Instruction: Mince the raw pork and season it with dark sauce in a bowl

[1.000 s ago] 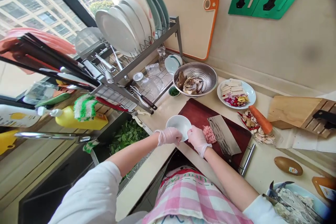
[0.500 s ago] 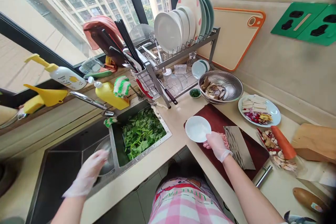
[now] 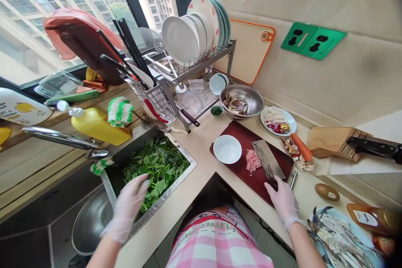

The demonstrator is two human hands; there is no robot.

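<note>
My left hand, in a clear glove, hovers with fingers spread over the sink basket of green leaves, holding nothing. My gloved right hand is closed round the handle of a cleaver that lies flat on the dark red cutting board. Beside the blade sits a small heap of pink minced meat. An empty white bowl stands on the board's left end.
A steel bowl sits in the sink under the tap. Behind the board stand a metal colander, a plate of cut ingredients, a carrot, a knife block and a dish rack. A plate of crab lies at my right.
My right hand left the white bowl and took the cleaver's handle. My left hand moved from the steel bowl in the sink toward the greens. The view turned a little.
</note>
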